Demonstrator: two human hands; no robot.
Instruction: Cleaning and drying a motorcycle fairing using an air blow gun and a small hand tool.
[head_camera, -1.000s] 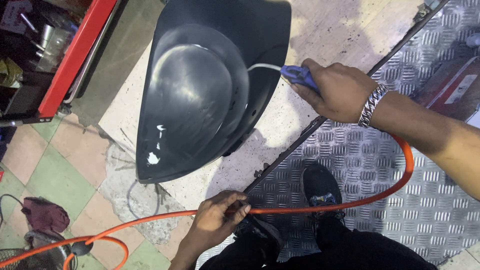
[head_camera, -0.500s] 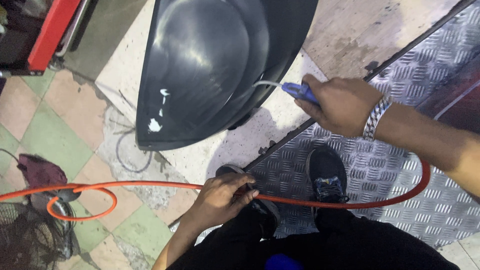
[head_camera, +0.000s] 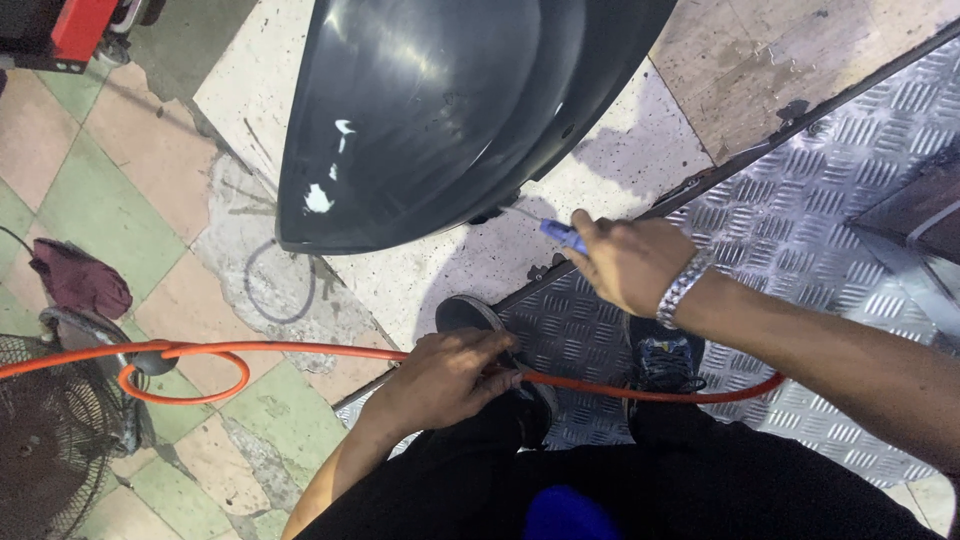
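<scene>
The right hand (head_camera: 628, 262) is closed around a blue-handled nozzle (head_camera: 562, 235), whose long axis runs toward ten o'clock, its thin tip aimed at the lower edge of the black curved panel (head_camera: 420, 110). The left hand (head_camera: 450, 375), at about six o'clock, has its fingers (head_camera: 495, 352) wrapped round the orange hose (head_camera: 300, 352), which lies left to right across the tiled floor (head_camera: 90, 170); it seems to loop toward the nozzle. A fan (head_camera: 50, 430) sits at eight o'clock.

You stand on a tread plate (head_camera: 800, 190) beside a tiled floor (head_camera: 90, 170). On the floor rest a dark shell (head_camera: 430, 110), an orange hose (head_camera: 200, 352), a fan (head_camera: 50, 430) and a maroon rag (head_camera: 80, 282).
</scene>
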